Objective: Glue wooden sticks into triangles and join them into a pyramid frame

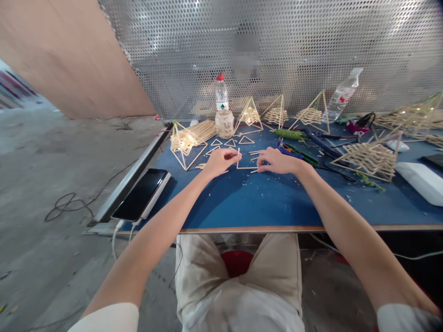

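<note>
With thumb and forefinger closed, my left hand (223,161) pinches a short wooden stick (238,152) that points away from me. Its near end meets a second wooden stick (246,168) lying crosswise, so the two form a corner. My right hand (275,160) has its fingers curled, and their tips close on the right end of that crosswise stick. More loose sticks (254,152) lie by the right fingertips, partly hidden. Small stick triangles (246,139) rest just beyond my left hand.
Lit stick pyramids (249,115) line the back, beside a red-capped bottle (224,122) and a tilted bottle (342,97). Pliers (289,151) lie beyond my right hand. A phone (141,193) sits at the left edge; a white box (424,182) stands right. The blue table (249,207) has scattered scraps.
</note>
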{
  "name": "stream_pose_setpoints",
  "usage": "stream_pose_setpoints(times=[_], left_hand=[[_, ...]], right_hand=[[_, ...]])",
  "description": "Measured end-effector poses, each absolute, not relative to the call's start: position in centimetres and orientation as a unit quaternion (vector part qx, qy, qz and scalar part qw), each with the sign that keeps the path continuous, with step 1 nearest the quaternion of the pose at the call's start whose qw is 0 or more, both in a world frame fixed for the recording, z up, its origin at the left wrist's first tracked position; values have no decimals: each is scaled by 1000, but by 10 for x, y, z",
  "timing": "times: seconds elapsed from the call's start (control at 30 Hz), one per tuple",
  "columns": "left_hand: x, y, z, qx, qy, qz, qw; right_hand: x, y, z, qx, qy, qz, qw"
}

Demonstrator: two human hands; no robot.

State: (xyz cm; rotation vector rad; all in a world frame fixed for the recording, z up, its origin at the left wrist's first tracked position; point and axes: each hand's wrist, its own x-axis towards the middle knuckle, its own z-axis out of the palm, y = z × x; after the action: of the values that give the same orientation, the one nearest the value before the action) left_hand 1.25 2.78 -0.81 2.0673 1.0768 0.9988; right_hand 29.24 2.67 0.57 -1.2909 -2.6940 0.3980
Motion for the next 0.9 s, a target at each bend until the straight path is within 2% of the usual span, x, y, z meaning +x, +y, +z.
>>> stream_pose_setpoints(times=[0.13, 0.33, 0.4, 0.6, 0.9], left_hand=[[13, 30, -10, 783, 388, 385, 296], [14, 31, -12, 795, 385, 374, 283], [15, 32, -13, 799, 378, 373, 283], [16, 35, -19, 806, 357, 372, 291], [15, 38, -24, 811, 357, 374, 274]], right_hand=[[304, 33, 6, -452, -880, 102, 99], [300, 29, 10, -473, -807, 159, 315], [291, 22, 12, -456, -795, 179, 358], [273, 9, 14, -423, -786, 221, 392], [266, 8, 12, -408, -819, 165, 368]])
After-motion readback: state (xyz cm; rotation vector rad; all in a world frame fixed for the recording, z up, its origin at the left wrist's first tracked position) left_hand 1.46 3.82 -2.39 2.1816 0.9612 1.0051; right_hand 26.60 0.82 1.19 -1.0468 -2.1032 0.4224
